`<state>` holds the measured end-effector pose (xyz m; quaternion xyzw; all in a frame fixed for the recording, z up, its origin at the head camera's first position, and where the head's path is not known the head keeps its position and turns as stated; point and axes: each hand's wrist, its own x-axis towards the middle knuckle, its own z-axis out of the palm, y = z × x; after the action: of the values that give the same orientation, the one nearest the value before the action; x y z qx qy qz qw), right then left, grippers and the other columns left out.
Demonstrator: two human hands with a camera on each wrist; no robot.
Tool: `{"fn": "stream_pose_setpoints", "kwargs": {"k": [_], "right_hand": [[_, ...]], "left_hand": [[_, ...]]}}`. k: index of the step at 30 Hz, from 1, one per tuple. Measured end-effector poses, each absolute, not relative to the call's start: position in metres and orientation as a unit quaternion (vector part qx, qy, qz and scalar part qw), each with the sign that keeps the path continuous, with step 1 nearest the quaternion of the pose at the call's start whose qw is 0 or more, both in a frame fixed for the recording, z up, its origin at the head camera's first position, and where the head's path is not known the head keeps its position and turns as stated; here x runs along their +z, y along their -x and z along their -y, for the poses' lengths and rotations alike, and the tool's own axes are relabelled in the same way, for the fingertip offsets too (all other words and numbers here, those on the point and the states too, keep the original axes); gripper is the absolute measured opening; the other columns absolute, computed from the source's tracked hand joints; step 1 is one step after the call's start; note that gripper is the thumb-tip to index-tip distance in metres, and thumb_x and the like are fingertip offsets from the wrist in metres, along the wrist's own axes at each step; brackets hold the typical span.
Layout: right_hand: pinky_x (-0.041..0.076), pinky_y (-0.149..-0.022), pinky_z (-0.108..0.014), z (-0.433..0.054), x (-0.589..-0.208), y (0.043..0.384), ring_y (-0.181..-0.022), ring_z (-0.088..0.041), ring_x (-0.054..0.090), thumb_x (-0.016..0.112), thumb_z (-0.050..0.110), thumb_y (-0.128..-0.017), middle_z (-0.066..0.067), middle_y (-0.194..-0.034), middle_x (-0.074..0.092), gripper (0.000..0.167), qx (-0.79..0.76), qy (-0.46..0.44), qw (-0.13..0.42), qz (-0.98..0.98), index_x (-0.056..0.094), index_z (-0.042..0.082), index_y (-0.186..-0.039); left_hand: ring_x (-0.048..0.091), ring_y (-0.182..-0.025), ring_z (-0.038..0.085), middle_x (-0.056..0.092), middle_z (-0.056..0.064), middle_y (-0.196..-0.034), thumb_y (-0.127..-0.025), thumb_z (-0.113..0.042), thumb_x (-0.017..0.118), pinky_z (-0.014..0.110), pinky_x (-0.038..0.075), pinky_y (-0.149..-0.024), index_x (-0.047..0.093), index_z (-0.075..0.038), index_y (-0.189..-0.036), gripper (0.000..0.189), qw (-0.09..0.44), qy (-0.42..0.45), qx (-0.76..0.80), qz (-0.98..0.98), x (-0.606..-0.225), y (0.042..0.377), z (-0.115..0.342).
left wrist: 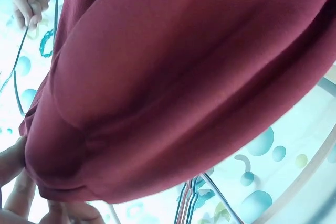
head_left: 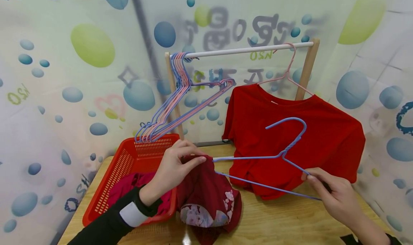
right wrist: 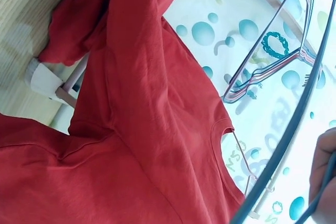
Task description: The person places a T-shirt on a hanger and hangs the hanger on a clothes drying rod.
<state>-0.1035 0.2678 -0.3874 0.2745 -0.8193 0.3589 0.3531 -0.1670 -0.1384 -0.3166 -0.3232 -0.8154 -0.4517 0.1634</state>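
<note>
My left hand point(head_left: 179, 168) pinches the upper edge of a dark red printed shirt point(head_left: 209, 198), which hangs bunched beside the basket. One end of a blue wire hanger point(head_left: 248, 158) reaches into that shirt's cloth, so its tip is hidden. The hanger's other end is pinched between thumb and fingers of my right hand point(head_left: 335, 193), its hook pointing up. In the left wrist view the dark red cloth point(left wrist: 157, 87) fills most of the picture, with left fingers point(left wrist: 21, 192) at its edge. Behind the blue hanger, a bright red shirt point(head_left: 300, 130) hangs on a pink hanger point(head_left: 287, 72).
A white rail point(head_left: 245, 51) on wooden posts crosses the back. Several blue and pink hangers point(head_left: 180, 98) are bunched at its left end. Below them an orange-red basket point(head_left: 109, 187) holds dark pink cloth point(head_left: 129, 187). All stand on a wooden table point(head_left: 274, 223) before a patterned curtain.
</note>
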Motion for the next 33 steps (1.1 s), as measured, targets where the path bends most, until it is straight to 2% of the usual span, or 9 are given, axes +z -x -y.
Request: {"fn": "stream_pose_setpoints", "kwargs": {"k": [3, 8, 23, 33], "right_hand": [[0.031, -0.052, -0.014, -0.267, -0.386, 0.105, -0.054, 0.003, 0.03, 0.061, -0.013, -0.095, 0.022, -0.087, 0.061, 0.023, 0.364, -0.281, 0.35, 0.816, 0.069, 0.008, -0.1], [0.03, -0.051, -0.014, -0.263, -0.383, 0.106, -0.054, 0.004, 0.03, 0.063, -0.012, -0.094, 0.019, -0.077, 0.057, 0.023, 0.366, -0.277, 0.345, 0.819, 0.07, 0.009, -0.1], [0.031, -0.05, -0.015, -0.257, -0.384, 0.108, -0.054, 0.004, 0.03, 0.065, -0.009, -0.095, 0.023, -0.084, 0.06, 0.019, 0.356, -0.272, 0.351, 0.822, 0.07, 0.008, -0.101], [0.031, -0.05, -0.015, -0.256, -0.385, 0.109, -0.054, 0.005, 0.031, 0.065, -0.011, -0.094, 0.016, -0.065, 0.047, 0.023, 0.357, -0.273, 0.345, 0.824, 0.07, 0.01, -0.102]], "left_hand": [[0.055, -0.088, 0.01, 0.072, -0.005, -0.092, -0.089, -0.011, 0.081, 0.026, 0.046, -0.07, 0.083, -0.015, -0.099, 0.011, 0.168, 0.326, -0.44, 0.819, -0.318, 0.167, 0.138], [0.053, -0.085, 0.01, 0.074, -0.005, -0.089, -0.088, -0.012, 0.082, 0.026, 0.046, -0.07, 0.083, -0.015, -0.098, 0.011, 0.172, 0.334, -0.421, 0.826, -0.318, 0.166, 0.137], [0.056, -0.087, 0.012, 0.077, -0.004, -0.086, -0.085, -0.013, 0.085, 0.027, 0.049, -0.075, 0.084, -0.013, -0.096, 0.011, 0.17, 0.346, -0.4, 0.831, -0.322, 0.164, 0.135], [0.055, -0.084, 0.01, 0.078, -0.003, -0.085, -0.084, -0.013, 0.086, 0.025, 0.048, -0.072, 0.084, -0.012, -0.097, 0.013, 0.182, 0.352, -0.404, 0.824, -0.326, 0.165, 0.132]]}}
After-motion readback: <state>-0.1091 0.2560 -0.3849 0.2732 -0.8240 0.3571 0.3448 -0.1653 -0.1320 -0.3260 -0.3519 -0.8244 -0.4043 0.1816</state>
